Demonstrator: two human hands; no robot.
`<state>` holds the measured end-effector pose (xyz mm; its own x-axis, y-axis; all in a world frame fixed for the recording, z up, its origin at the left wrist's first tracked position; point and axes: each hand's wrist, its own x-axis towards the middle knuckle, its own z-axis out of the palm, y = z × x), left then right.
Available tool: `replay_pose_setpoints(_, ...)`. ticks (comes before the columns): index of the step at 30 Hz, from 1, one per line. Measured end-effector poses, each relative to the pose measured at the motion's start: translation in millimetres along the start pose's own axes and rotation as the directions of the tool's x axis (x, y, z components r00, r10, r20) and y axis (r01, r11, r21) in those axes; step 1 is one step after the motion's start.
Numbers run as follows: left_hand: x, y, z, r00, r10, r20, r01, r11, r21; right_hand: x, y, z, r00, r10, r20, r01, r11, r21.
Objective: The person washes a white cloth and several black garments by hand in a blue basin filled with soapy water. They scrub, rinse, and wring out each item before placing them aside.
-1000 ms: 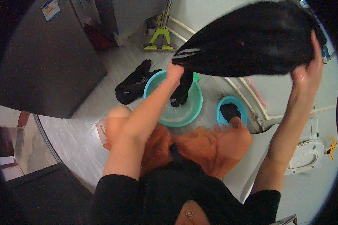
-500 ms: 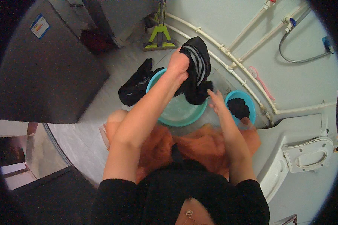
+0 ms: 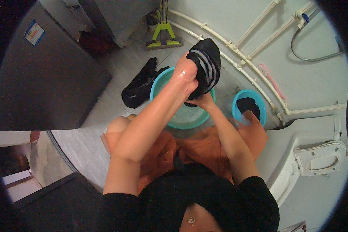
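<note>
A wet-looking black garment with grey stripes (image 3: 208,65) is held up over a turquoise basin (image 3: 187,123) on the floor. My left hand (image 3: 186,72) is closed round its upper part, with the fingertips hidden behind the cloth. Lower down, my right hand (image 3: 203,101) is closed on the hanging part, just below the left wrist; a dark bit of the cloth shows beneath its fingers. Cloudy, pale water lies in the basin. Left of it, another black garment (image 3: 139,85) rests on the floor tiles, close to the basin's rim.
A smaller blue basin (image 3: 263,110) with black cloth inside stands to the right. White pipes (image 3: 236,65) run along the wall, with a pink brush (image 3: 272,83) beside them. A green-and-grey mop (image 3: 163,34) stands at the back; a white squat toilet (image 3: 286,185) lies at right.
My right hand has moved left, from beside the garment's hanging end to a hold on it beneath my left hand. The striped garment has shifted slightly right and turned.
</note>
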<state>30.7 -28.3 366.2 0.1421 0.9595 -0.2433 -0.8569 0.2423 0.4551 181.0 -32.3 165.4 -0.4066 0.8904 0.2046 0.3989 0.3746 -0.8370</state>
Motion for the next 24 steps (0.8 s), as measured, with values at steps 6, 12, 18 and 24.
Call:
replay_pose_setpoints(6,-28.2,8.3,-5.6,0.995,-0.047,0.090,0.057,0.992,-0.110,11.8,-3.5,5.1,0.981,-0.047,-0.189,0.049,0.999,0.008)
replay_pose_setpoints(12,-18.2,44.4,-69.0,0.991,0.001,-0.132,-0.002,1.000,-0.003,16.2,-6.0,-4.3,0.834,0.508,-0.213,-0.157,0.590,0.792)
replay_pose_setpoints(18,-28.6,65.9,-240.2,0.975,0.209,-0.078,0.107,-0.129,0.986,36.3,-29.7,-9.6,0.833,0.515,-0.204,-0.072,0.466,0.882)
replay_pose_setpoints(24,-34.4,34.8,-182.0,0.964,0.024,0.264,-0.254,-0.210,0.944,36.3,-43.0,-21.3,0.840,0.484,-0.246,-0.083,0.562,0.823)
